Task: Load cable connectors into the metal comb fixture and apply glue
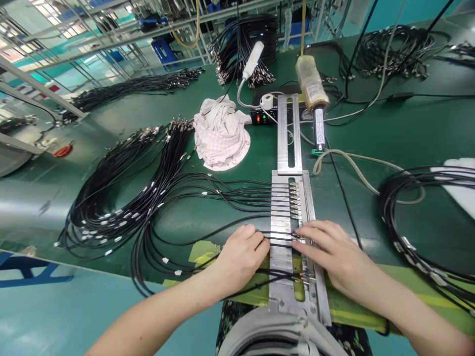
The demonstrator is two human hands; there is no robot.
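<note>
A long metal fixture [293, 257] lies lengthwise on the green bench in front of me, with several thin black cables [237, 198] laid across its slots, their metal connector tips lined up in the middle channel. My left hand [239, 259] rests at the fixture's left edge, fingers curled onto a black cable there. My right hand [332, 252] lies over the fixture's right side, fingers extended and pressed on the cable ends near the connectors.
A big bundle of black cables [122, 207] spreads at left, another coil [419, 232] at right. Behind the fixture sit a crumpled pink-white cloth [222, 133], a black control box [270, 111], a handheld tool with a taped grip [313, 94] and more cable bundles [245, 47].
</note>
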